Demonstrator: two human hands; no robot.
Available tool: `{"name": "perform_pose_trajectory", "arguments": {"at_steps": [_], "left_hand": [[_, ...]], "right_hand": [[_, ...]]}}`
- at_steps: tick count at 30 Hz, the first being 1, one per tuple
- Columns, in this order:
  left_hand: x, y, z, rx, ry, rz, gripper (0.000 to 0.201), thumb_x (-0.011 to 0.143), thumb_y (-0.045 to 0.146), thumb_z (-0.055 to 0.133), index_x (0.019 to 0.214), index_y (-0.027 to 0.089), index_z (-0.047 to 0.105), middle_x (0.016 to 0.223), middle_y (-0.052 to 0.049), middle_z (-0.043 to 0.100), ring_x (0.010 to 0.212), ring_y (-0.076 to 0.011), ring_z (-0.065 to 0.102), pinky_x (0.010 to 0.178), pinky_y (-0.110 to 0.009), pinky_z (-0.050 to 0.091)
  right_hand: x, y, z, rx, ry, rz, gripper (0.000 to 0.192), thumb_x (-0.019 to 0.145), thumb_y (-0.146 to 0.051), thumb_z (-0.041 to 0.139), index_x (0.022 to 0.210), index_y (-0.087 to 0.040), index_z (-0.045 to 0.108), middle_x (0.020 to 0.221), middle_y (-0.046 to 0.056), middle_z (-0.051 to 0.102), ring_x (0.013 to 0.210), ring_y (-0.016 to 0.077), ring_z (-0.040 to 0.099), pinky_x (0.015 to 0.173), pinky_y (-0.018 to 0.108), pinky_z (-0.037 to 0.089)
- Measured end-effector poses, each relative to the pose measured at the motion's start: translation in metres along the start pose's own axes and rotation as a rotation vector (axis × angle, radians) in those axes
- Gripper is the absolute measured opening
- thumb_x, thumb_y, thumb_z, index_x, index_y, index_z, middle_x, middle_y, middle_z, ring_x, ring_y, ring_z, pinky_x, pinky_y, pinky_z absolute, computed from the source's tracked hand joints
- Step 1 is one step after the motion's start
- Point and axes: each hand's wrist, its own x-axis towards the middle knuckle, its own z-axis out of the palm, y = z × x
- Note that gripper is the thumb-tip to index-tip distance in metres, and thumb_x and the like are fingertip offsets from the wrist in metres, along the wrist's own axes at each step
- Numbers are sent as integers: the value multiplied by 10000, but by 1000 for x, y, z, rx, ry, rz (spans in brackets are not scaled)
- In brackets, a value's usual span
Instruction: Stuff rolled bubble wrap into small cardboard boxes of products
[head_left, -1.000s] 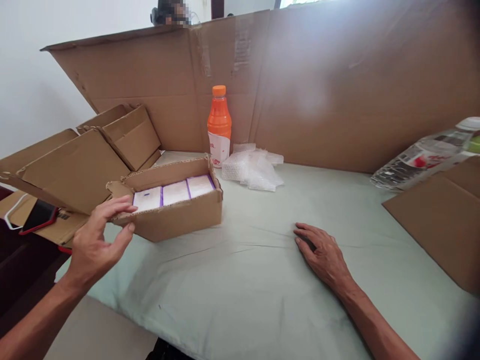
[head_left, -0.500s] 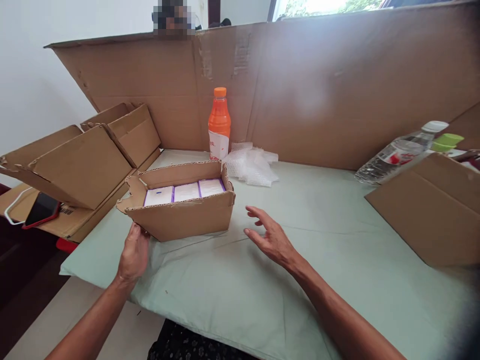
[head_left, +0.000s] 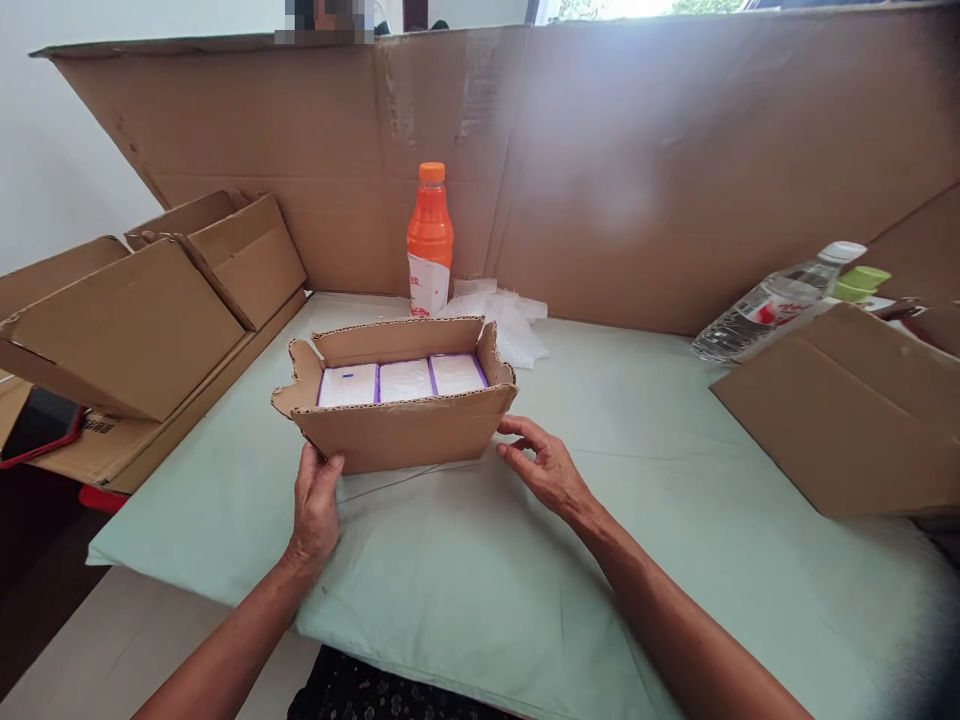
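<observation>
One small open cardboard box [head_left: 401, 432] is seen at the middle of the counter [head_left: 600, 520], and three white packs with purple edges [head_left: 403, 380] are counted inside it, side by side. The box's lower left corner is gripped by the left hand [head_left: 315, 500], thumb on the front wall. The right hand [head_left: 544, 465] is held half open at the box's lower right corner, fingertips touching or just beside it; which cannot be told.

At 12 o'clock from the box one orange bottle [head_left: 429, 240] is stood upright, with one heap of bubble wrap [head_left: 502, 320] just beside it. At 3 o'clock one clear bottle [head_left: 772, 300] is laid on its side near one cardboard flap [head_left: 847, 410]. At 9 o'clock two larger open cartons [head_left: 142, 320] are placed.

The counter is covered by a pale green cloth and is walled at the back by a tall cardboard sheet [head_left: 637, 160]. A white wall [head_left: 60, 150] is seen at 10 o'clock.
</observation>
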Motion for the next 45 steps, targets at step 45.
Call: {"name": "perform_pose_trajectory", "arguments": {"at_steps": [45], "left_hand": [[2, -2, 3, 207, -40, -64, 662, 742, 365, 758, 1330, 181, 517, 1290, -112, 622, 1223, -269, 564, 1044, -382, 450]], "right_hand": [[95, 86, -25, -260, 424, -10, 195, 846, -298, 472, 844, -202, 643, 1067, 115, 727, 969, 234, 634, 834, 370, 512]]}}
